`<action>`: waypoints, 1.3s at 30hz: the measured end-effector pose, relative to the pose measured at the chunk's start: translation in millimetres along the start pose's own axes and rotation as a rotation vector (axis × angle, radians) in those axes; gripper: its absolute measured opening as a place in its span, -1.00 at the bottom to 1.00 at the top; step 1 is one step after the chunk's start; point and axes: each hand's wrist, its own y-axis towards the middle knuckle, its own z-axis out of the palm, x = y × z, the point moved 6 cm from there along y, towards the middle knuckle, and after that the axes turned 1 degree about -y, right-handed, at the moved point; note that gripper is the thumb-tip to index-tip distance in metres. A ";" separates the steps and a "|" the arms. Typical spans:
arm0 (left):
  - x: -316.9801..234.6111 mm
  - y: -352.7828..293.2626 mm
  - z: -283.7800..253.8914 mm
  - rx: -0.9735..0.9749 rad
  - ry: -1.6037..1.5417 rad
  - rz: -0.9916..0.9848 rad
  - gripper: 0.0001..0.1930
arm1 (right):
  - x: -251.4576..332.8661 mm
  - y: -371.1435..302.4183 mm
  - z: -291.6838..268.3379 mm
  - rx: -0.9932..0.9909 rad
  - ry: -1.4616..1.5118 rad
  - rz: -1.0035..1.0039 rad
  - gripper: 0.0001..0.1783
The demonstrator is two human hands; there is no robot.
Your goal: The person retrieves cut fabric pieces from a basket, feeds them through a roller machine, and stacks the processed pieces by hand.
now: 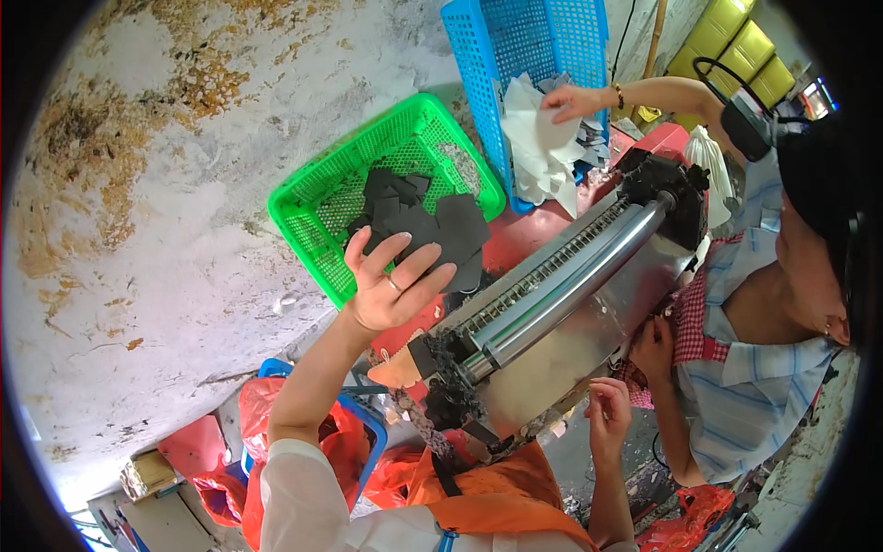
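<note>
My left hand point(391, 281) is raised with its fingers spread, a ring on one of them. It hovers at the near side of a green plastic basket point(308, 175) and holds nothing. Dark grey flat sheet pieces point(414, 223) lie in a loose pile in that basket, partly hidden by my fingers. Close to the near edge of a roller machine point(579, 290) is my right hand point(609, 414), its fingers loosely bent and apart, with nothing visible in them. The machine has a shiny metal roller and a flat metal plate.
A co-worker at the right reaches one hand point(572, 101) to white sheets point(538, 147) in a blue basket point(483, 83). Their other hand point(653, 350) is beside the machine. Red bags point(345, 446) sit in a blue-rimmed container at lower left. A stained wall point(166, 230) runs along the left.
</note>
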 end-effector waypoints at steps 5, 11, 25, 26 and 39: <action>10.0 -10.5 9.6 0.020 -0.259 -0.068 -0.72 | -5.9 -10.6 -0.8 -0.003 -0.085 0.011 -0.87; 76.7 -69.3 67.0 -0.309 -0.622 -1.123 -0.75 | -12.2 -31.0 -8.6 -0.032 -0.068 0.106 -0.86; 85.4 -199.3 77.3 0.262 -0.495 -1.541 -0.20 | -1.0 -36.4 1.6 0.115 -0.152 0.102 -0.86; 48.3 -158.4 58.8 0.109 -0.956 -1.561 -0.16 | -2.1 -38.7 -1.5 0.111 -0.171 0.094 -0.86; -84.8 -36.7 -31.9 0.489 -0.884 -0.758 -0.65 | 44.5 -119.2 96.5 1.186 0.009 -0.209 -0.85</action>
